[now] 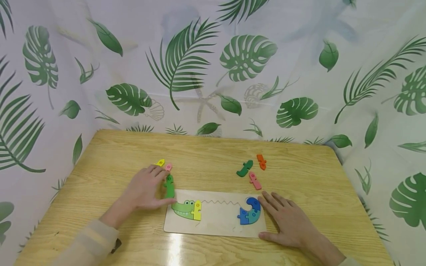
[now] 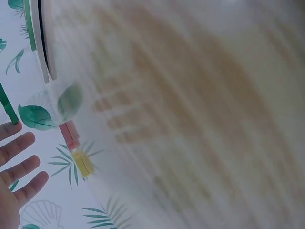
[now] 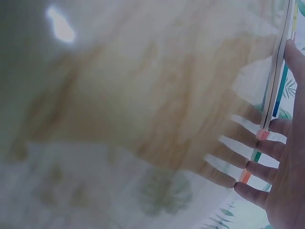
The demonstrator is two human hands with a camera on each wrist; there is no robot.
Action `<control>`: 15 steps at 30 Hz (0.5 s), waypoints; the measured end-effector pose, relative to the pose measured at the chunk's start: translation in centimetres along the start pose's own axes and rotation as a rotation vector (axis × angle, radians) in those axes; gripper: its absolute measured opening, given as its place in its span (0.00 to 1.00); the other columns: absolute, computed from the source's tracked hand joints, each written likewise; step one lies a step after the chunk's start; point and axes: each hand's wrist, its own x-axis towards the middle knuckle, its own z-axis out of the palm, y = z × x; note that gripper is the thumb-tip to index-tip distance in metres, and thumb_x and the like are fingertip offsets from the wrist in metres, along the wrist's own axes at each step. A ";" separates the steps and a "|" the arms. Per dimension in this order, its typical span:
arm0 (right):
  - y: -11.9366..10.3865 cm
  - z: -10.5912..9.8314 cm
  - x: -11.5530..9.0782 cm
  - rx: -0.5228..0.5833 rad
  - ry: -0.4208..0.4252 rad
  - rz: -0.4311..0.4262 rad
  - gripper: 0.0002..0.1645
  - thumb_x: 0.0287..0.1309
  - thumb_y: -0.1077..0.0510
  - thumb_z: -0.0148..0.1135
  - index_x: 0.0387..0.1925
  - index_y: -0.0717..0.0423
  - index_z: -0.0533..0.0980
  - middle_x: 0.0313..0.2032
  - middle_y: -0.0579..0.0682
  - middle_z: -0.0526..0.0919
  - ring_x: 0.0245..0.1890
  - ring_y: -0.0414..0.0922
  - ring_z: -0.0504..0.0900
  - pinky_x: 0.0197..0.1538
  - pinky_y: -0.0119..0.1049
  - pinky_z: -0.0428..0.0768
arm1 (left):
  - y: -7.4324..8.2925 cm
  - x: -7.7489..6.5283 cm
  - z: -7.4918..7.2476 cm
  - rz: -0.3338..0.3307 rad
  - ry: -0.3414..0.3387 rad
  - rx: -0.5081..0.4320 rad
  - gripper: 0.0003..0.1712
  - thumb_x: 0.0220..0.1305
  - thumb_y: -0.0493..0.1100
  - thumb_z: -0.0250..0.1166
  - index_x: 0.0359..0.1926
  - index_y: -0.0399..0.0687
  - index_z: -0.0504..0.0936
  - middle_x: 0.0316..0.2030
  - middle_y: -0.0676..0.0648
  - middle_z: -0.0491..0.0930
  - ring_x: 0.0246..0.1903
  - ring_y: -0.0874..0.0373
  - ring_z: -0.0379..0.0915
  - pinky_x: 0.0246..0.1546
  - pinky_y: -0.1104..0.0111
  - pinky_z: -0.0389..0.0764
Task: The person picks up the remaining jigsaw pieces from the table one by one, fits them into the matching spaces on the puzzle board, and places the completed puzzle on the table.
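Observation:
My left hand [image 1: 145, 188] pinches a green puzzle piece [image 1: 170, 186] between index finger and thumb, over the left end of a wooden puzzle board [image 1: 219, 229]. In the left wrist view the green piece [image 2: 6, 104] slants up from the index fingertip. A light-green crocodile head [image 1: 183, 210] lies at the board's left, with a yellow piece [image 1: 198, 210] against it. Blue and teal tail pieces [image 1: 254, 215] sit joined at the right end. My right hand [image 1: 289, 221] rests there with spread fingers, thumb and index finger at the board's edge.
Beyond my left fingers lie a yellow piece [image 1: 161, 162] and a small pink piece [image 1: 168, 167]. Behind the board's right half are a dark green piece [image 1: 245, 168], an orange piece [image 1: 261, 162] and a pink piece [image 1: 255, 181]. A leaf-patterned cloth [image 1: 206, 74] hangs behind the table [image 1: 206, 155].

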 end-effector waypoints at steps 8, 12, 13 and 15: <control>-0.1 0.0 0.0 0.003 -0.013 0.008 0.66 0.54 0.09 0.48 0.82 0.44 0.60 0.82 0.51 0.63 0.79 0.61 0.66 0.71 0.66 0.73 | 1.2 0.1 0.1 0.014 -0.003 -0.008 0.52 0.53 0.81 0.66 0.64 0.46 0.80 0.62 0.43 0.83 0.65 0.42 0.78 0.65 0.47 0.81; -0.1 -0.1 0.0 0.006 -0.004 0.004 0.66 0.54 0.09 0.49 0.82 0.45 0.61 0.82 0.52 0.63 0.78 0.61 0.67 0.70 0.66 0.74 | 1.8 0.2 0.0 0.007 -0.031 -0.023 0.52 0.54 0.82 0.64 0.64 0.48 0.80 0.62 0.45 0.82 0.66 0.44 0.76 0.63 0.47 0.81; -0.1 -0.1 0.0 0.005 0.000 0.002 0.66 0.54 0.09 0.49 0.82 0.46 0.61 0.81 0.52 0.63 0.78 0.62 0.67 0.70 0.66 0.74 | 1.9 0.2 0.1 0.008 -0.039 -0.022 0.52 0.55 0.83 0.63 0.64 0.47 0.79 0.62 0.45 0.82 0.67 0.43 0.75 0.64 0.47 0.81; -0.1 -0.1 0.0 0.006 0.004 -0.002 0.66 0.55 0.10 0.49 0.81 0.46 0.61 0.81 0.52 0.64 0.78 0.62 0.68 0.70 0.66 0.74 | 2.2 0.2 0.0 0.014 -0.044 -0.026 0.53 0.55 0.83 0.63 0.64 0.47 0.79 0.63 0.45 0.82 0.68 0.43 0.75 0.64 0.47 0.81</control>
